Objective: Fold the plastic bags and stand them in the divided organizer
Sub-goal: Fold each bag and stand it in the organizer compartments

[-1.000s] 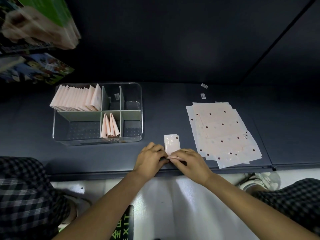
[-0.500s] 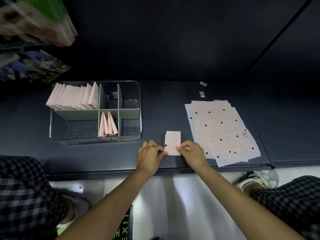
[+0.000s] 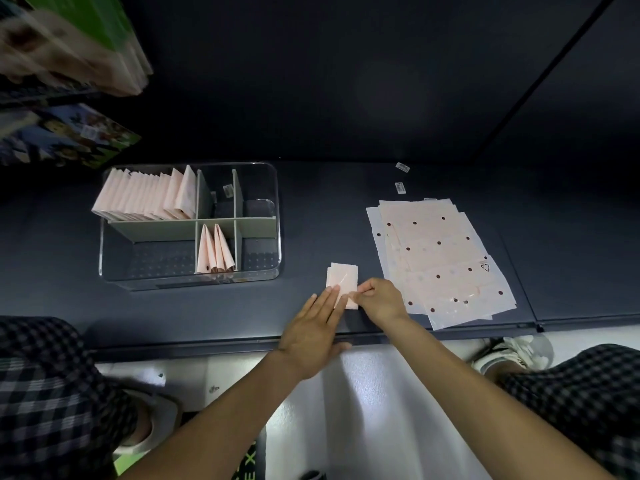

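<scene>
Head view: flat left hand (image 3: 313, 336) pins the folded bag (image 3: 342, 282) so pinching right hand (image 3: 381, 299) can crease its edge

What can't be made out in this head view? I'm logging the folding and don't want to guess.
- Bag: its near end lies under the left hand and right hand; fold count unclear.
- Stack: sheets overlap, so no count.
- Row of folded bags in the organizer: edges too tight to count.
- Stickers: print too small.
- Packages, top left: blurred and cut off by the edge.
</scene>
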The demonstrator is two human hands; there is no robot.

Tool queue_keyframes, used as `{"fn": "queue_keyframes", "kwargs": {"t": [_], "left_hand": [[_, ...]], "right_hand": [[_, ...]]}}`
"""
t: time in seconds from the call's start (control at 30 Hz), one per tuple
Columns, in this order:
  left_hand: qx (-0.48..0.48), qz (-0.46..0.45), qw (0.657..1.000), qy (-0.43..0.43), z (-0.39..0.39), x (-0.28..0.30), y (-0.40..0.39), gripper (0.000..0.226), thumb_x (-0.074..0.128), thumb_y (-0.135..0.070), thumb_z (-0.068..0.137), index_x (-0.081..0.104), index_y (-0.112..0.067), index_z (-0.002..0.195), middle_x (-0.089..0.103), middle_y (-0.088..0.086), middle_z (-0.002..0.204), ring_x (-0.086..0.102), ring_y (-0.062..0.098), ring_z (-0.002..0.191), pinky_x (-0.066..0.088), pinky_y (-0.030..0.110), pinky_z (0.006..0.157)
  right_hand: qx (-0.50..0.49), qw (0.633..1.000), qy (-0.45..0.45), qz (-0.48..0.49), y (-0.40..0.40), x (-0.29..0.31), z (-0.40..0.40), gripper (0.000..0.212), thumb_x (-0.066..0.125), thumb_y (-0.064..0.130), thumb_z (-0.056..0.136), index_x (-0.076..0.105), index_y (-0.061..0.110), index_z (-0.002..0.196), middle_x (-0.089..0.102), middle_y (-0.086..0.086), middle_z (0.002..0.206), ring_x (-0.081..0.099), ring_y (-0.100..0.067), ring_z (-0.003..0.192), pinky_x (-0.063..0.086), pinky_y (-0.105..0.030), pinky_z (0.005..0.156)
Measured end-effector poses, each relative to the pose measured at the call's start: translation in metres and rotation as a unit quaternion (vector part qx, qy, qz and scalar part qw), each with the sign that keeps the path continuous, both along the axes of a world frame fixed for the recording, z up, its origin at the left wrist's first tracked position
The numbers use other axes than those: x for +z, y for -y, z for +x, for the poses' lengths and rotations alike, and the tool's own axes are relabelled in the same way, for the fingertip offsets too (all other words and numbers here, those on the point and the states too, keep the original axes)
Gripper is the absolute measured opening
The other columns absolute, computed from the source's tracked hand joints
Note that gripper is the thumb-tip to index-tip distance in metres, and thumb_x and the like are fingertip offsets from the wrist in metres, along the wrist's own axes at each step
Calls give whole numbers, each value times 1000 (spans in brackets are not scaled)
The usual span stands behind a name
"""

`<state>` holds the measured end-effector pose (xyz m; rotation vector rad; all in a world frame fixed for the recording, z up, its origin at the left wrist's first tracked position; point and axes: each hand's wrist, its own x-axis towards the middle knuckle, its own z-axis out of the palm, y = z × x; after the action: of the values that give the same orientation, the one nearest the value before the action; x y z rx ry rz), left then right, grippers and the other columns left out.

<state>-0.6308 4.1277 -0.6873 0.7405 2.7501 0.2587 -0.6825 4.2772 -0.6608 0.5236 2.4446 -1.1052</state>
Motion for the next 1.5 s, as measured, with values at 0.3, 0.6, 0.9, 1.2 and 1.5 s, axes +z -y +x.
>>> {"fn": "queue_keyframes", "kwargs": {"t": [0.3, 0.6, 0.9, 1.2, 1.5], "left_hand": [[-51, -60, 997, 16, -2, 2, 8, 86, 36, -62, 91, -18, -25, 147, -26, 13, 153, -23, 24, 143, -13, 36, 117], [-68, -64, 995, 20, 1, 1, 9, 78, 35, -64, 90, -15, -41, 145, -30, 16, 151, -26, 26, 141, -16, 37, 114], [95, 192, 973, 92, 2, 9, 5, 58, 54, -53, 88, 37, -35, 140, 12, 4, 157, 8, 19, 145, 3, 27, 116], [444, 402, 773, 211, -4, 16, 0, 56, 72, -2, 77, 46, -8, 127, 56, 1, 89, 55, 18, 84, 44, 24, 79], [396, 209, 882, 148, 11, 15, 15, 27, 70, -24, 82, 62, -17, 106, 52, 4, 114, 47, 21, 114, 42, 27, 86]], "right_hand": [[-62, 978, -168, -105, 14, 2, 5, 13, 57, 3, 88, 61, 13, 96, 64, 1, 88, 60, -11, 81, 47, -16, 77], [71, 980, -39, -180, 19, 6, -40, 42, 43, -19, 85, 54, -3, 123, 61, -26, 117, 58, -21, 91, 44, -16, 78], [219, 965, -69, 126, 11, 1, -43, 21, 68, 13, 82, 60, 10, 101, 61, -10, 104, 57, -24, 97, 37, -23, 74], [127, 980, -52, 143, 16, -4, 5, 19, 61, 23, 89, 50, 14, 76, 63, -9, 86, 56, -26, 86, 42, -31, 72], [103, 987, -43, 113, 25, 3, 17, 20, 64, 23, 87, 55, 17, 70, 57, -3, 89, 54, -23, 90, 42, -28, 76]]}}
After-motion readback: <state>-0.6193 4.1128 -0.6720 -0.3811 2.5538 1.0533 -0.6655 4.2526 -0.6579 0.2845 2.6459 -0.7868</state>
